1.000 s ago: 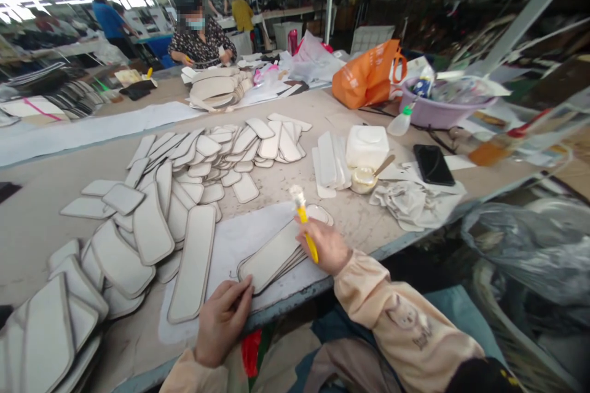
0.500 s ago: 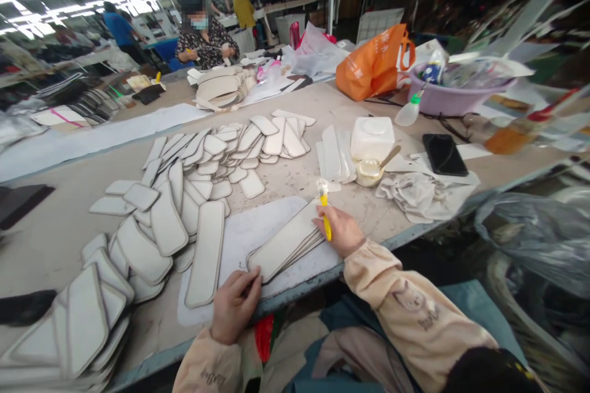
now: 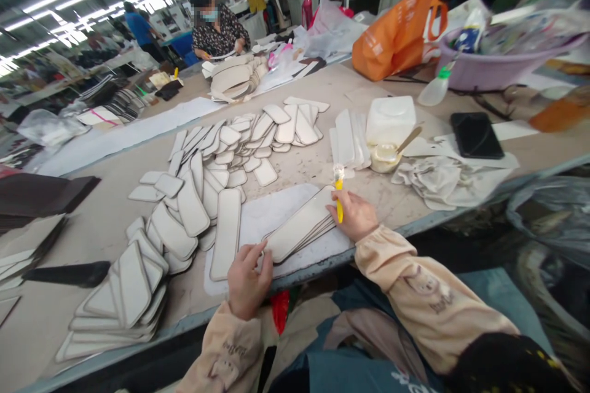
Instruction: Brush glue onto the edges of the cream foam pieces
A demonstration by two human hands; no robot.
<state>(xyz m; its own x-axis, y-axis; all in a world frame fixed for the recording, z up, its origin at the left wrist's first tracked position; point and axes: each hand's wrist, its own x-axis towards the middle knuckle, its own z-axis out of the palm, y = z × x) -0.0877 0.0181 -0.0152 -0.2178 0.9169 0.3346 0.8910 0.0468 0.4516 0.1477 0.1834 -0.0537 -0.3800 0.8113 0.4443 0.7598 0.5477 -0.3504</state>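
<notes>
In my right hand (image 3: 357, 215) is a small yellow-handled brush (image 3: 340, 199), its bristles up and coated with white paste. That hand is closed round the handle, at the far right end of a fanned stack of pale, dark-edged panels (image 3: 299, 224). My left hand (image 3: 249, 279) is at the stack's near left end, fingertips touching the top panel's corner, thumb apart from the index finger. Under the stack lies a white sheet (image 3: 258, 212). A single long panel (image 3: 225, 233) lies just left of it. An open tub of creamy paste (image 3: 386, 158) with a stick stands beyond my right hand.
Heaped panels (image 3: 179, 215) spread across the left of the table. A white plastic container (image 3: 391, 120), crumpled cloth (image 3: 428, 181) and a phone (image 3: 476, 135) lie to the right. Behind are an orange bag (image 3: 394, 34) and a purple basin (image 3: 493, 67). A co-worker (image 3: 219, 27) sits opposite.
The view has shifted, so the table's things sit farther right and mostly higher. My left hand's fingers are a little more spread at the panel corner. The brush stays in my right hand.
</notes>
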